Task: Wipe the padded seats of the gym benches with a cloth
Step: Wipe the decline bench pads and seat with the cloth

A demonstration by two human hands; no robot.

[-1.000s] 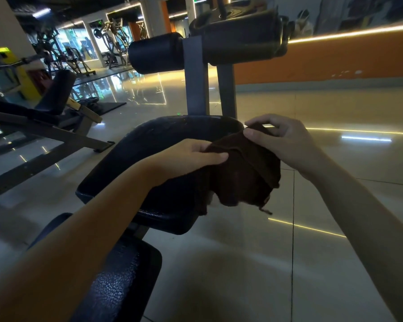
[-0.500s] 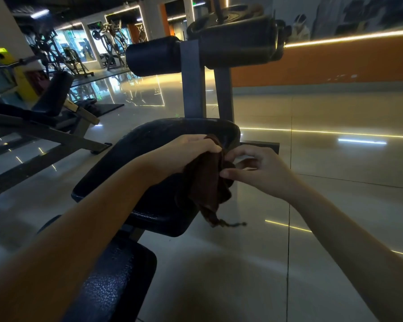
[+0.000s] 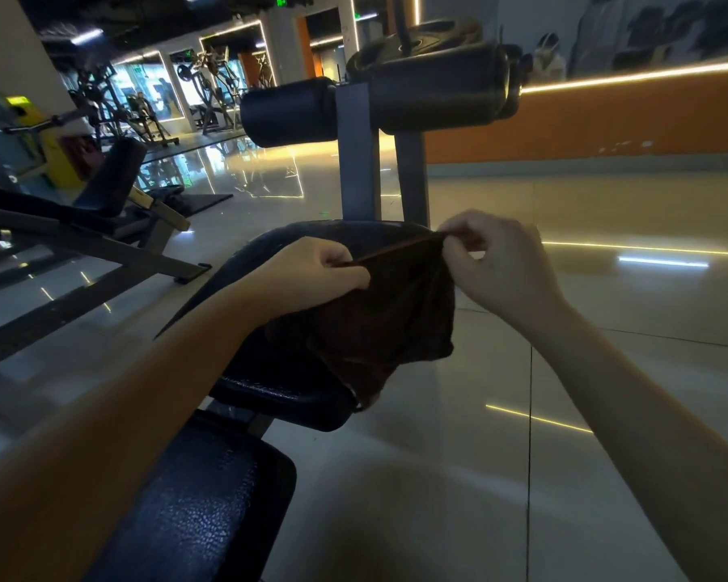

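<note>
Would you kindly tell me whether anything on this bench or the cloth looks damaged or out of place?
Only a small thing: the cloth, pinched at its top edge by the left hand and right hand, seems frayed at its lower corner, which hangs past the seat pad. The pad looks intact.

— What's the floor like?
— Pale glossy tiles (image 3: 438,497), mirroring thin yellow light lines (image 3: 539,420).
— And the wall on the right?
— A low orange band (image 3: 606,119) topped by a glowing light strip (image 3: 648,75), with a dim mural (image 3: 648,31) above it.
— Further back?
— Exercise machines (image 3: 211,94) stand before bright windows (image 3: 144,84) framed in light. A pale pillar (image 3: 13,69) rises at the left, with something yellow (image 3: 59,170) beside it, perhaps a bin. The ceiling (image 3: 144,14) is dark, with tube lights (image 3: 86,35).
</note>
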